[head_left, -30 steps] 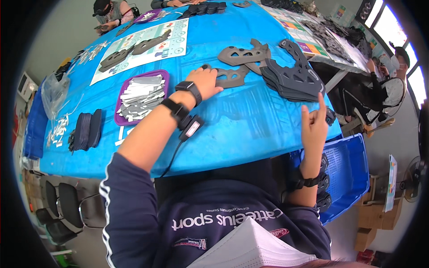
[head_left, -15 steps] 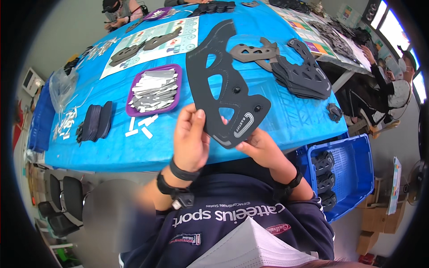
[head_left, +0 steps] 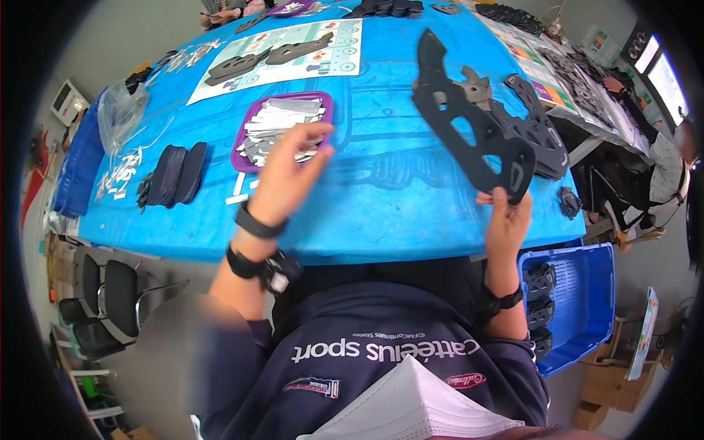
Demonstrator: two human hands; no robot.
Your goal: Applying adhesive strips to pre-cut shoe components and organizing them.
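My right hand (head_left: 507, 220) pinches the lower end of a flat black panel with cut-out openings (head_left: 484, 134), which slants up and away to the left. Beneath its far part lie a grey-brown cut-out panel (head_left: 477, 89) and a stack of similar black panels (head_left: 551, 150), partly covered. My left hand (head_left: 286, 176) is slightly blurred, empty, with thumb and fingers apart. It is over the near right side of a purple tray (head_left: 240, 141) heaped with white and grey strips (head_left: 287, 116). A few loose strips (head_left: 238, 192) lie just in front of the tray.
A stack of dark oval pieces (head_left: 176, 176) sits on the blue-covered table (head_left: 367, 235) at left. Beyond the tray, a printed sheet (head_left: 341, 62) bears dark panels. A blue crate (head_left: 590, 301) with black pieces stands at lower right. Other people are at the far left and right.
Both hands held the panel before. My left hand has let go and moved left to the tray. My right hand has carried the panel right, over the stack. The view has shifted.
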